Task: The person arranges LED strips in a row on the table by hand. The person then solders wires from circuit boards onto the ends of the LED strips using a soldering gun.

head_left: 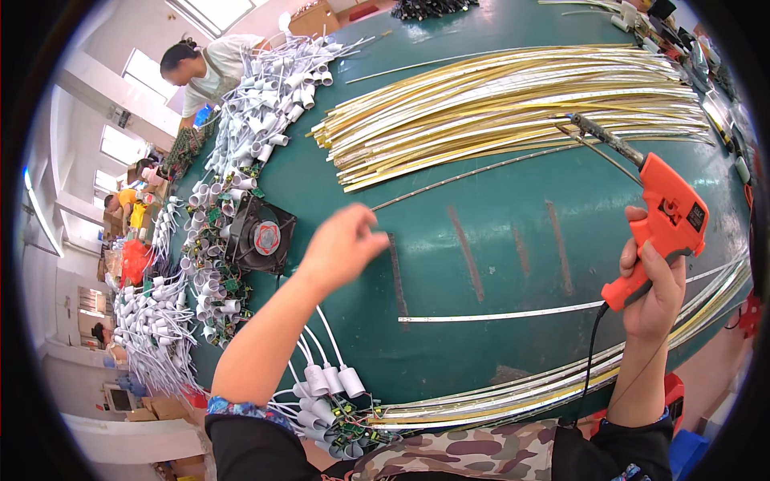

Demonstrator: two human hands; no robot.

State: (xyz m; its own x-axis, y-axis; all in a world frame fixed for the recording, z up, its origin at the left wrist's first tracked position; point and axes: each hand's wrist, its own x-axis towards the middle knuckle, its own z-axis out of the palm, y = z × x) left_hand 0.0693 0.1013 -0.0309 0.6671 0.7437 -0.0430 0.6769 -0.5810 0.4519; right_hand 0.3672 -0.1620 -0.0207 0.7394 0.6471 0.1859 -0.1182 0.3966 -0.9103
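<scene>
My right hand [654,280] is wrapped round the handle of an orange soldering gun [672,204]. Its dark barrel and a thin metal feed tube point up and left, over the edge of a pile of strips. My left hand [345,244] hovers over the green table, its fingers curled and slightly blurred. One narrow LED strip [473,171] runs up to the left fingers; whether they grip it is unclear. Below, a white LED strip [505,314] lies across the table, its right part passing behind the gun's handle.
A large pile of yellow and white strips [513,112] covers the far table. At left stand a black fan [261,236] and heaps of white lamp sockets [261,104] with wires and circuit boards. More strips [497,405] line the near edge. A person [212,72] works at far left.
</scene>
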